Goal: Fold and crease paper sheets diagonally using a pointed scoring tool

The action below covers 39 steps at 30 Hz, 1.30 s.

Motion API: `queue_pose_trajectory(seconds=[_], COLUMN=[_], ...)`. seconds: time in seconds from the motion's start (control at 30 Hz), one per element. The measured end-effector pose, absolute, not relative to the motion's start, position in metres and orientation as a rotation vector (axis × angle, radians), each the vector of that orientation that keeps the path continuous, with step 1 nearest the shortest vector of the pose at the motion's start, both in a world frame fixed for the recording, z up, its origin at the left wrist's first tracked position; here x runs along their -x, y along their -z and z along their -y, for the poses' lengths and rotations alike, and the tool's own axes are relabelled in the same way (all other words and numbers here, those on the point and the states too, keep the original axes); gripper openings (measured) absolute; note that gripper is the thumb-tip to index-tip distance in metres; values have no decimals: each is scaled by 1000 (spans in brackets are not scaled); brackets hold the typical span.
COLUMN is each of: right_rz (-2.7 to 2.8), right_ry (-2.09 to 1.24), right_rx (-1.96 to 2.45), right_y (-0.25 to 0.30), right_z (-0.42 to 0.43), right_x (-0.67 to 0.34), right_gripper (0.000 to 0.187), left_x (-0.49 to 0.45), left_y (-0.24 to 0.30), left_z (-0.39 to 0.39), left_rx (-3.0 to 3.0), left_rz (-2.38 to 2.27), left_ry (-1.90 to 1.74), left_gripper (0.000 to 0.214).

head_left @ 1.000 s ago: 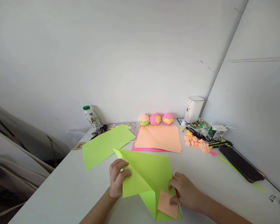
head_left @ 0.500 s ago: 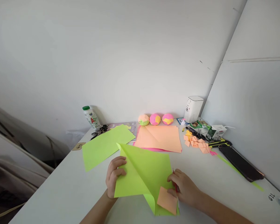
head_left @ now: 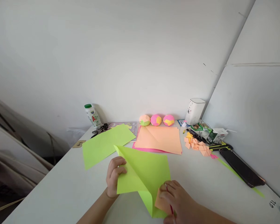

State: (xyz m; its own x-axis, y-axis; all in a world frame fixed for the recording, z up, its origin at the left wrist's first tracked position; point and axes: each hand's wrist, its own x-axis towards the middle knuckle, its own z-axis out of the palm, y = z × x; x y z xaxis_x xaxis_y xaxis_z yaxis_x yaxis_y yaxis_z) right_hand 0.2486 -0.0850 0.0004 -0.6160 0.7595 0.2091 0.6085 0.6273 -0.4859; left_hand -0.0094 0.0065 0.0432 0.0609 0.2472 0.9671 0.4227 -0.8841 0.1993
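Observation:
My left hand (head_left: 114, 178) curls round the left side of a lime-green paper sheet (head_left: 149, 168), lifting it so that this side bends up and over. On the lower right of the sheet lies a small peach paper square (head_left: 162, 203), partly covered by my right hand (head_left: 180, 199). Between the fingers of that hand is a thin red pen-like stick (head_left: 171, 209), slanting across the square. Its lower tip is hard to make out. Behind the lifted sheet lies another lime-green sheet (head_left: 105, 146), flat on the table.
Peach sheets (head_left: 160, 140) lie over pink ones at the back, before several paper balls (head_left: 156, 120). A bottle (head_left: 92, 116) stands at left. To the right are folded peach pieces (head_left: 197, 145), a white container (head_left: 195, 112), a drink carton (head_left: 217, 136) and a black pouch (head_left: 241, 168).
My right hand has moved down and left with the red stick, from the sheet's right edge onto the peach square. My left hand keeps its hold. The view has shifted slightly.

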Motion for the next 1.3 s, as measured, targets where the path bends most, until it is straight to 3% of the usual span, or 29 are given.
queue_pose_trajectory(seconds=[0.23, 0.37, 0.63, 1.0, 1.13, 1.3], right_rz=[2544, 2619, 2337, 1812, 1776, 1747], right_ry=[-307, -173, -233, 169, 223, 237], right_rx=[1019, 951, 991, 1018, 1045, 1096], right_y=[-1, -5, -20, -46, -45, -45], right_z=[84, 83, 83, 65, 58, 50], right_x=[-252, -253, -255, -285, -292, -304], right_gripper=[22, 15, 22, 33, 30, 23], left_x=[12, 13, 12, -24, -31, -38], left_y=[-37, -34, -27, -17, -2, 5], left_z=[-4, -5, -7, 12, 14, 22], left_rx=[2231, 2251, 2323, 2218, 2301, 2564], left_rz=[666, 680, 805, 1305, 1485, 1636], left_ry=[1911, 1935, 2133, 2825, 2825, 2567], left_gripper=[10, 10, 15, 25, 17, 10])
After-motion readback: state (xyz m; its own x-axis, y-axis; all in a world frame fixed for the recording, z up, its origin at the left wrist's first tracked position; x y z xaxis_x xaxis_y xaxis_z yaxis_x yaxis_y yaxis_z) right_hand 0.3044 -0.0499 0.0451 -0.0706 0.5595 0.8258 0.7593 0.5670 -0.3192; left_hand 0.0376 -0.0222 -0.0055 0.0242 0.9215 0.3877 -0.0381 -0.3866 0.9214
